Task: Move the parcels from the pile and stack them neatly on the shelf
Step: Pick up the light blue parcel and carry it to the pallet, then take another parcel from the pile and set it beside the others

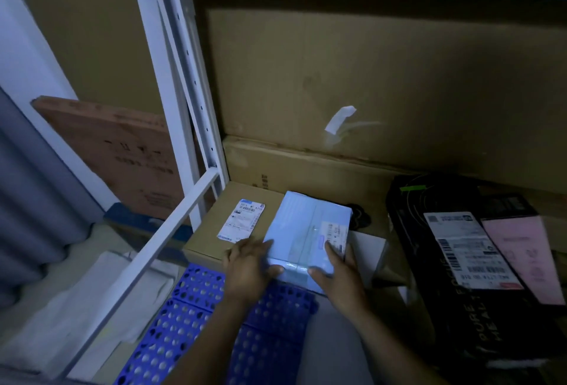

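Observation:
A light blue plastic-wrapped parcel (302, 231) with a white label lies on top of a flat brown cardboard box (211, 225) on the bottom level of a white metal shelf (171, 84). My left hand (250, 265) grips the parcel's near left corner, thumb on top. My right hand (337, 271) holds its near right edge, with the fingers lying over the label. The parcel's near end hangs slightly past the box's front edge. The brown box carries its own white shipping label (242, 220).
A black parcel (454, 265) with white barcode labels and a pink parcel (521, 255) sit to the right. Large cardboard boxes (368, 87) fill the back of the shelf. A blue perforated plastic mat (199, 323) lies on the floor in front. A white crossbar (147, 252) runs diagonally at left.

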